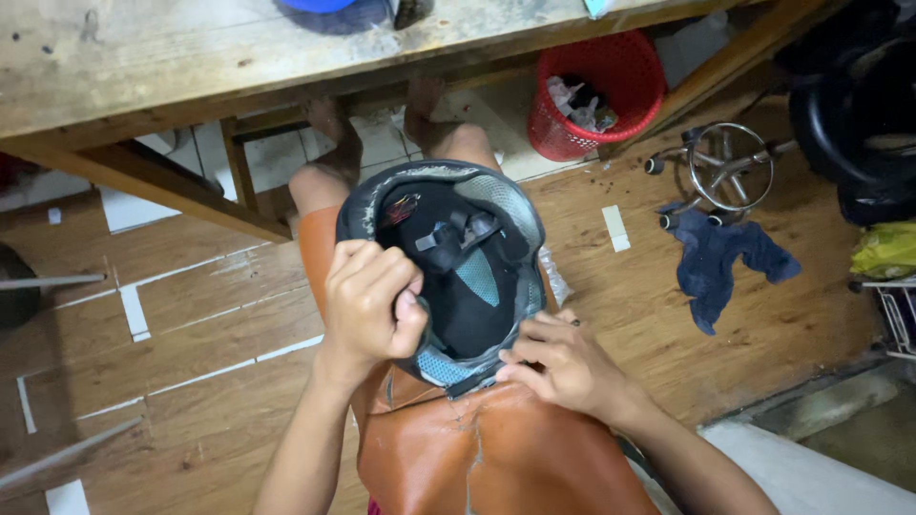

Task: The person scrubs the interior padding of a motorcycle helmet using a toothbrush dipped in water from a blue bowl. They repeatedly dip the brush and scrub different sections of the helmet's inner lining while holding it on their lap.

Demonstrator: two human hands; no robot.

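Here, an upturned dark helmet with grey padded lining and black straps (458, 277) lay on the person's lap over an orange-brown leather sheet (496, 458), its far rim just short of the near edge of the worn wooden table (143, 57). The left hand (370, 300) clenched the helmet's left rim, fingers curled inside, while the right hand (563, 362) pinched its near lower edge. Open wood-pattern floor (191, 334) spread to the left; a red plastic basket (596, 91), a blue cloth (720, 262) and a chrome chair base (725, 162) crowded the right.
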